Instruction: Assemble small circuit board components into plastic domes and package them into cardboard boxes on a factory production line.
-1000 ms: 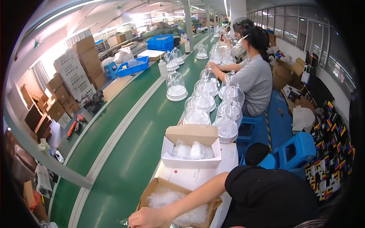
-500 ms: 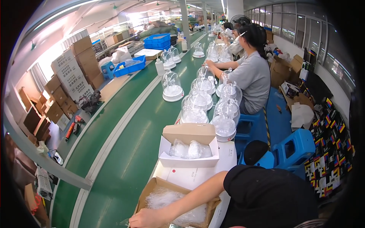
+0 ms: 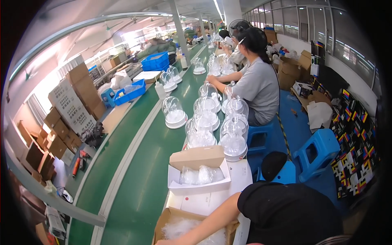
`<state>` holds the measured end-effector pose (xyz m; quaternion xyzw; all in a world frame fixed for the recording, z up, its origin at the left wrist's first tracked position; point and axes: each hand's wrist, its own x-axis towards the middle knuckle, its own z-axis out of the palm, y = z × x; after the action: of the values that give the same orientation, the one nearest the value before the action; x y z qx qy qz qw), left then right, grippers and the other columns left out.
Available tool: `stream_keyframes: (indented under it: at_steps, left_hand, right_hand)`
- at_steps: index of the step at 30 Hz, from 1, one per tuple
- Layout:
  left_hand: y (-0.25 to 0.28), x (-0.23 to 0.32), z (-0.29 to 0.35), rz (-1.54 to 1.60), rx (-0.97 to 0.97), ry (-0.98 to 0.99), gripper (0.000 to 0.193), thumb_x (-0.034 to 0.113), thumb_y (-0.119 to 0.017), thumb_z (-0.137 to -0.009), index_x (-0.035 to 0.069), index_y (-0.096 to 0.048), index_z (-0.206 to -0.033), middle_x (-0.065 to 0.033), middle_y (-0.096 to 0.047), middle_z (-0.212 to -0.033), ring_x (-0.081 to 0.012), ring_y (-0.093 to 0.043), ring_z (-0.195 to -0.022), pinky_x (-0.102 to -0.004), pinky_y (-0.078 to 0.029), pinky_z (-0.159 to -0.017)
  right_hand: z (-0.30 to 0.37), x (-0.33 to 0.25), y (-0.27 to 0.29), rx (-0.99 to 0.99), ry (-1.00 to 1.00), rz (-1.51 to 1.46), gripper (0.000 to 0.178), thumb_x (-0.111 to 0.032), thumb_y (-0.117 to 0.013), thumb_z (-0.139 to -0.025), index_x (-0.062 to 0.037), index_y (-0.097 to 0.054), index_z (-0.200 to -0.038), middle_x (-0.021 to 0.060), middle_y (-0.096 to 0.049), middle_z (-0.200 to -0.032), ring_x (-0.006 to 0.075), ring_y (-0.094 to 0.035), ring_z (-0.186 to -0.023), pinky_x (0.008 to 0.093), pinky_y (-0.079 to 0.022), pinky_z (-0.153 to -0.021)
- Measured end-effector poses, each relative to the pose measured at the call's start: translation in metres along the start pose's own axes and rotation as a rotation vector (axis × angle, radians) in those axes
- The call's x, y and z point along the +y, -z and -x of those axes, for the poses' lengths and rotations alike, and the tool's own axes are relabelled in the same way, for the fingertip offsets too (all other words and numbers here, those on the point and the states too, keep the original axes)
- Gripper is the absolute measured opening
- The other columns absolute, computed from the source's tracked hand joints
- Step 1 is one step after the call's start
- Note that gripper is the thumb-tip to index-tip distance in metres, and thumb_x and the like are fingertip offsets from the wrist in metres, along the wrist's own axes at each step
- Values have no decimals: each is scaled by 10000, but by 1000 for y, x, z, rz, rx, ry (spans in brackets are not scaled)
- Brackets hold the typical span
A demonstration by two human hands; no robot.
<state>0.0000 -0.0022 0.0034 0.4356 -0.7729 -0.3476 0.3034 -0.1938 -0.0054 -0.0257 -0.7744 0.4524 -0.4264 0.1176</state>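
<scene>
The open brown carton (image 3: 175, 214) is at the lower edge, clear shreds (image 3: 174, 229) heaped inside it; the right forearm (image 3: 210, 223), bare below a black sleeve (image 3: 286, 212), slants across above it; only a sliver of the right hand (image 3: 164, 242) shows at the frame's edge – its fingers are cut off, so I cannot tell how far open it is or what it has hold of; the left hand is out of view.

Just beyond the carton is a white box (image 3: 200, 185), its lid up, with clear wrapped bundles (image 3: 205, 174) in it; both are on a white sheet (image 3: 192, 201) beside the green belt (image 3: 130, 204). Past the box, clear domes (image 3: 200, 136) on white bases stand close together – one dome (image 3: 174, 114) stands apart, on the belt; a person in grey (image 3: 259, 83) sits beside them, arms over the belt; nearer, a black cap (image 3: 273, 165) rests on a blue stool (image 3: 286, 174).
</scene>
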Motion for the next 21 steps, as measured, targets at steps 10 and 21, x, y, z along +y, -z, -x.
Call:
stream_keyframes:
  at_steps: [10,21]
  left_hand:
    - [-8,-10,2,174,-9,140,374,74,-521,-967,17,-522,-1336,-100,-688,-932,-130,-609,-744,-255,-490,-631]
    - [-7,-5,-10,113,88,45,297,17,-644,-868,5,-646,-1164,-15,-671,-848,-22,-546,-649,-186,-420,-533]
  right_hand:
    - [5,8,1,-16,-73,-198,150,-229,-559,-905,-79,-552,-916,71,-533,-887,276,-603,-839,381,-503,-666]
    - [-6,12,9,66,-264,-331,168,-209,-666,-857,-41,-653,-849,107,-634,-783,255,-622,-716,356,-499,-644]
